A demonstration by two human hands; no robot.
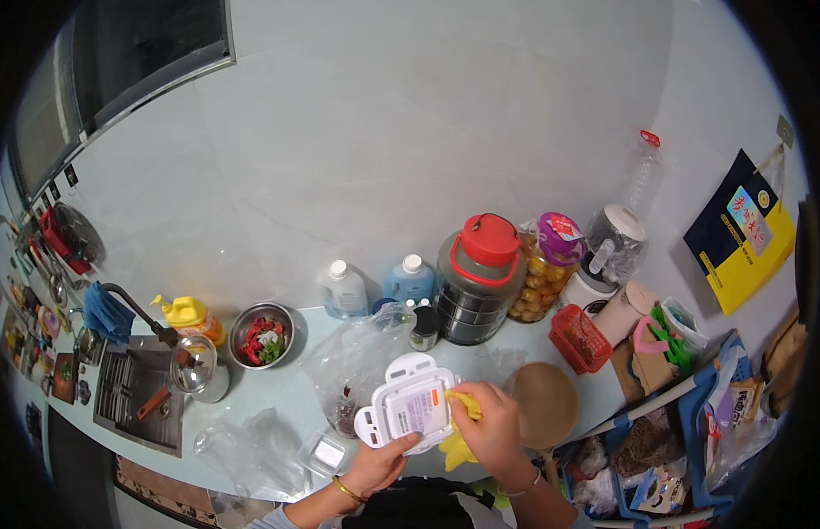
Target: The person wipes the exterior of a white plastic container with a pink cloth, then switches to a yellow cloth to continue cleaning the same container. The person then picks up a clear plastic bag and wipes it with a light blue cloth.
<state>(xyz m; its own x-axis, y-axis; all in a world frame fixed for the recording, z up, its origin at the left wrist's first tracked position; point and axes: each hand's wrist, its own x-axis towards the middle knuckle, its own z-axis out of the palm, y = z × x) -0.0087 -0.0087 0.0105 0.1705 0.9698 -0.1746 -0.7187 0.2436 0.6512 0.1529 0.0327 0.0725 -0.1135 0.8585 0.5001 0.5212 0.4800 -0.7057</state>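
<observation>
My left hand (pixel 377 466) grips a white plastic snap-lock lid (pixel 416 410) by its lower edge. The lid is tilted, its labelled face is up, and its side flaps are folded out. A yellow cloth (pixel 459 449) is pinched in my right hand (pixel 486 423) at the lid's right edge. Part of the cloth hangs down below the fingers. Just left of my left hand, a small clear food container (pixel 327 455) stands on the counter without a lid. Behind the lid lies a clear plastic bag (pixel 347 350), with something dark at its lower end.
A steel bowl (pixel 289 347) of cut red and green vegetables stands back left, near a lidded pot (pixel 208 383) and the sink (pixel 125 390). Along the wall are bottles and a red-lidded jar (pixel 479 297). A round wooden board (pixel 547 406) and red basket (pixel 575 344) are right.
</observation>
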